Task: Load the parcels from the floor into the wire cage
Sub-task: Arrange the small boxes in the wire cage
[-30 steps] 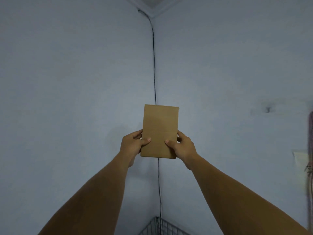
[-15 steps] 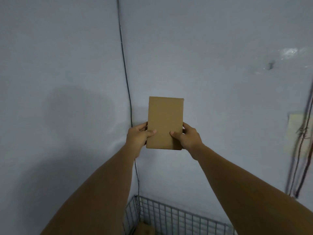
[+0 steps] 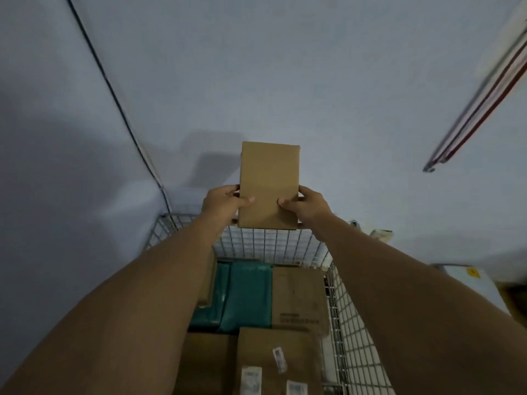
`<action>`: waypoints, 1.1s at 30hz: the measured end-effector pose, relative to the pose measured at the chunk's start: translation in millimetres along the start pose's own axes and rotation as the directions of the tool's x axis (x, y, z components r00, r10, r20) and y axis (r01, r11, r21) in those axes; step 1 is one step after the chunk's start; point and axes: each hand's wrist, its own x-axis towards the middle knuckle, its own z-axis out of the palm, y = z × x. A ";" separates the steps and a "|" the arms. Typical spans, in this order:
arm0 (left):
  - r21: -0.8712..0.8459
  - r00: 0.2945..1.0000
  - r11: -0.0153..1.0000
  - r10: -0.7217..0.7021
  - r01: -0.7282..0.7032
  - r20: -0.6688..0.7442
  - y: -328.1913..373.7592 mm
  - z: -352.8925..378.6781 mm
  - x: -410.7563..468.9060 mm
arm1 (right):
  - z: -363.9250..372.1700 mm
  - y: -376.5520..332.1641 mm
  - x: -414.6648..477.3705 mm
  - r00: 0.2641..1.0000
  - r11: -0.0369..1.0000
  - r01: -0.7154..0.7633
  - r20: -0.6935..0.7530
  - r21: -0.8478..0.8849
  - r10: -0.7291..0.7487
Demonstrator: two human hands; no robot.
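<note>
I hold a small plain brown cardboard parcel [image 3: 268, 178] upright at arm's length, above the far end of the wire cage [image 3: 353, 317]. My left hand [image 3: 224, 202] grips its lower left edge and my right hand [image 3: 306, 205] its lower right edge, thumbs on the front face. Inside the cage lie teal plastic mailers [image 3: 242, 295], a brown box [image 3: 298, 300] beside them, and a nearer brown box with white labels [image 3: 273, 363]. My left forearm hides part of the cage's left side.
The cage stands in a corner of pale blue walls. A black cable [image 3: 114, 104] runs down the corner seam. Red and dark cables [image 3: 479, 104] slant down the right wall. A white box [image 3: 467, 280] sits to the right of the cage.
My view has tilted downward, bringing the cage and its parcels into sight. Both hands keep the same grip on the parcel, which now hangs over the cage's far wall.
</note>
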 end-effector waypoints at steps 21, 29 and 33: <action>0.639 0.980 0.743 -0.147 0.199 -0.135 -485.2 -5.0 150.5 | 283.1 431.2 118.9 0.833 0.872 -0.485 0.271 -0.062 0.482; 0.897 0.996 0.437 -0.078 0.070 -0.040 -560.9 1.1 186.9 | 328.0 465.8 174.9 0.884 0.913 -0.378 0.235 -0.153 0.405; 0.896 0.998 0.440 -0.048 0.066 -0.050 -560.6 -0.5 197.7 | 328.4 461.4 182.0 0.904 0.926 -0.343 0.212 -0.155 0.371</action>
